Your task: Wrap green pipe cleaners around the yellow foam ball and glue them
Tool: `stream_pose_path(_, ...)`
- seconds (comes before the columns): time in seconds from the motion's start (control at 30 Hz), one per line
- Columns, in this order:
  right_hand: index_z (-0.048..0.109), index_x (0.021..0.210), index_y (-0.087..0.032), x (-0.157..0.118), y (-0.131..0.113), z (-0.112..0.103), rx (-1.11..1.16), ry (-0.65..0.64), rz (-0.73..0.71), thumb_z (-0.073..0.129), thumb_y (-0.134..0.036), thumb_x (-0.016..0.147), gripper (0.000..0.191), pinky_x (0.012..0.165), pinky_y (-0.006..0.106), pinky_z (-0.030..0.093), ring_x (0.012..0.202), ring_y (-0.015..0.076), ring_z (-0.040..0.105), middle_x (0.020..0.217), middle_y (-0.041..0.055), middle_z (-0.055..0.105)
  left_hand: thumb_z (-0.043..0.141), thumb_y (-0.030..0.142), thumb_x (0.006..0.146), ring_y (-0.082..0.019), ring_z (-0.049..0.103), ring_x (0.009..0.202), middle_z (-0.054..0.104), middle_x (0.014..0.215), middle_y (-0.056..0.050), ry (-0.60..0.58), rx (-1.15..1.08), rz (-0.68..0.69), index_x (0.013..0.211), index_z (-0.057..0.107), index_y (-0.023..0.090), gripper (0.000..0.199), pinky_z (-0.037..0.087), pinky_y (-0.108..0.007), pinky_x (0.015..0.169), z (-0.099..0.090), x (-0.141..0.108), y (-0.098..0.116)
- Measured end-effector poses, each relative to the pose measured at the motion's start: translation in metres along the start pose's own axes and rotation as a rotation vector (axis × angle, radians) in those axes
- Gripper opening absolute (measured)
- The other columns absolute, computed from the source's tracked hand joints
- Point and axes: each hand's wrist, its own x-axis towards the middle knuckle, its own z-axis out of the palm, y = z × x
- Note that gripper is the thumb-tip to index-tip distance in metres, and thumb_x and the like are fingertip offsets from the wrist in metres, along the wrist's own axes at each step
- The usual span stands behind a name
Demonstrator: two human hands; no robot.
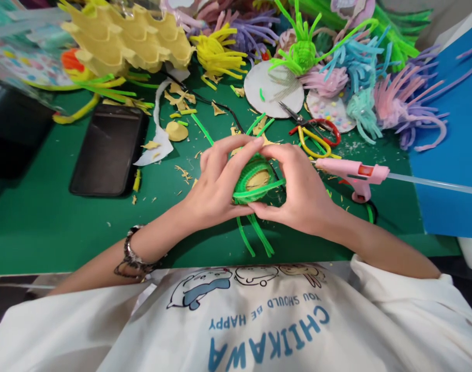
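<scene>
Head view. Both hands are occupied with one item, a green ball near the front of the tabletop. The left hand is curled around one side and the right hand around the other; both grip it, fingers along the far side, thumbs along the near side. This encircling hold presumably keeps the windings from slackening and leaves the yellow core exposed for work. One strand crosses beside the core and reaches the right hand, likely kept taut there. Loose ends stick out below the grip. Whether the ball touches the tabletop I cannot tell.

The glue gun lies near the right hand, nozzle towards it, probably for easy reach; its stick extends over a blue board. The scissors lie beyond, partly open, blades against a white disc.

Surface: green, littered with yellow scraps. A phone lies at left, near a dark box. An egg tray and fuzzy tufts crowd the rear. Of the room, little shows beyond dark floor at lower left.
</scene>
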Motion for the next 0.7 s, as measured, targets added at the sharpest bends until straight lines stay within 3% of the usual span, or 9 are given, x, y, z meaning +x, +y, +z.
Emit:
stream_pose_path(0.23, 0.041, 0.123, -0.013, 0.005, -0.002, -0.004, -0.073, -0.041, -0.120, 0.064, -0.017, 0.080, 0.049, 0.095, 0.044, 0.049, 0.107, 0.0261, 0.057, 0.115, 0.0125, 0.061, 0.042, 0.069, 0.093, -0.027, 0.061, 0.121, 0.059, 0.138, -0.015, -0.074, -0.030, -0.003, 0.154, 0.015, 0.020, 0.082, 0.046, -0.036, 0.098, -0.001, 0.002, -0.001)
stream_pose_path(0.43, 0.043, 0.125, -0.021, 0.006, -0.003, -0.019, 0.086, -0.103, -0.003, 0.064, -0.036, 0.087, 0.046, 0.095, 0.043, 0.050, 0.113, 0.0250, 0.058, 0.122, 0.0097, 0.060, 0.059, 0.062, 0.088, -0.029, 0.058, 0.126, 0.056, 0.141, -0.013, -0.099, -0.146, -0.075, 0.154, 0.020, 0.025, 0.085, 0.048, -0.040, 0.102, -0.008, 0.003, -0.001)
stream_pose_path(0.63, 0.056, 0.097, -0.022, 0.009, 0.000, -0.031, 0.084, -0.072, -0.040, 0.060, -0.034, 0.093, 0.013, 0.082, 0.037, 0.051, 0.093, 0.0189, 0.062, 0.097, 0.0032, 0.065, 0.065, 0.045, 0.085, -0.028, 0.062, 0.118, 0.063, 0.130, -0.012, -0.149, -0.197, -0.085, 0.144, 0.037, 0.021, 0.069, 0.049, -0.040, 0.098, -0.011, 0.005, 0.000)
stream_pose_path(0.7, 0.056, 0.085, -0.021, 0.010, 0.002, -0.032, 0.092, -0.071, -0.070, 0.060, -0.032, 0.093, 0.014, 0.077, 0.035, 0.050, 0.085, 0.0170, 0.059, 0.088, 0.0018, 0.061, 0.068, 0.041, 0.083, -0.027, 0.063, 0.116, 0.065, 0.127, -0.011, -0.141, -0.236, -0.076, 0.139, 0.042, 0.020, 0.065, 0.049, -0.039, 0.097, -0.009, 0.005, 0.001)
